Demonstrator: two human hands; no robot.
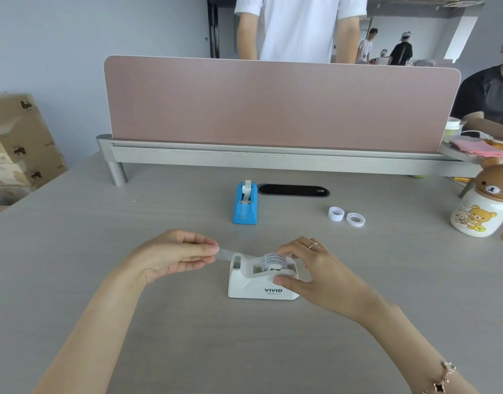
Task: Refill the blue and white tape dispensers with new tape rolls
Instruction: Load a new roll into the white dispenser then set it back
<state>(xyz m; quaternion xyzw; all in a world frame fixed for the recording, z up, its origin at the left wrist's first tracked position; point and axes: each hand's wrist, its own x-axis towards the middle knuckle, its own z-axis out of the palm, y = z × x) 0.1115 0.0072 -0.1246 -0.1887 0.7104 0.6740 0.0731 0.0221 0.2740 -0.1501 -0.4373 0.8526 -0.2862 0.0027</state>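
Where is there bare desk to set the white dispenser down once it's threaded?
Bare desk lies left of the blue dispenser, out toward the divider's leg, and along the near edge under both forearms. The right side is crowded: two empty cores and the bear jar. The white dispenser holds the middle.

We saw the left hand (174, 255) pinch a clear tape strip (226, 253) drawn from the roll (273, 261) in the white dispenser (258, 282), which the right hand (307, 270) steadied; the blue dispenser (245, 206) stood behind on the tabletop (159, 211)
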